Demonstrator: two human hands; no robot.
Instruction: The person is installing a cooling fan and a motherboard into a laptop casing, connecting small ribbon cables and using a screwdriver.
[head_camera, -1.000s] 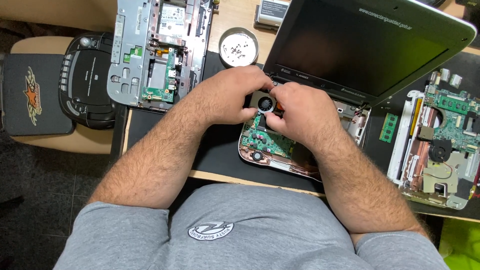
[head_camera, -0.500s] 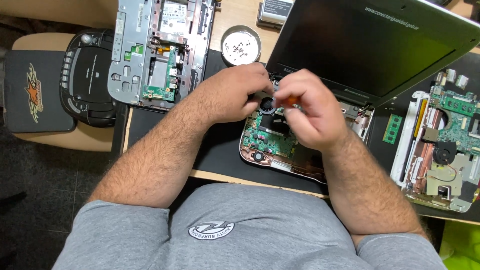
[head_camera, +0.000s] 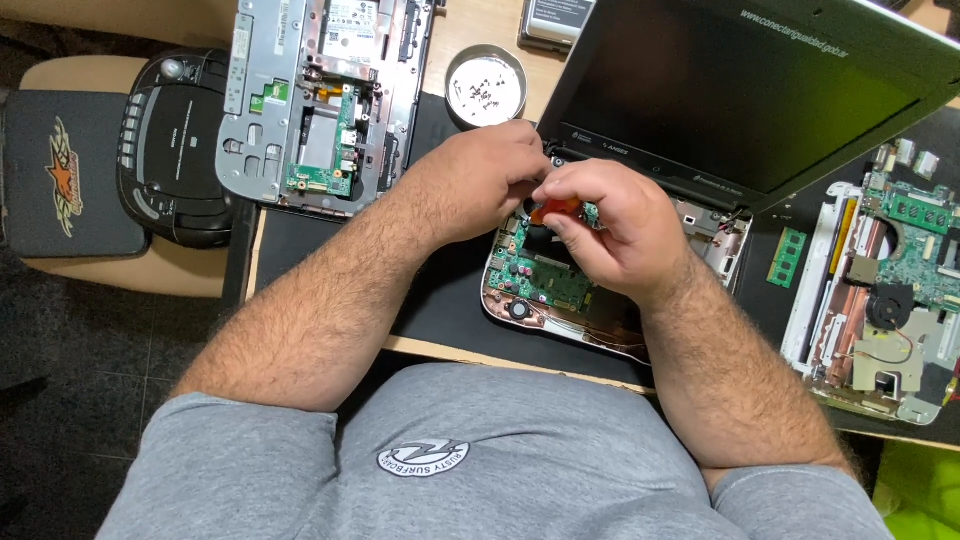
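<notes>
While my right hand (head_camera: 610, 225) grips the orange-handled screwdriver (head_camera: 556, 209) over the opened laptop base (head_camera: 545, 285) on the counter (head_camera: 440, 300), my left hand (head_camera: 480, 180) pinches beside its tip; I'd keep the driver upright and press lightly.

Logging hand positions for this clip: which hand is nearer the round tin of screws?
Left. The left hand sits just below the tin of screws; the right hand is farther off, down to its right.
</notes>
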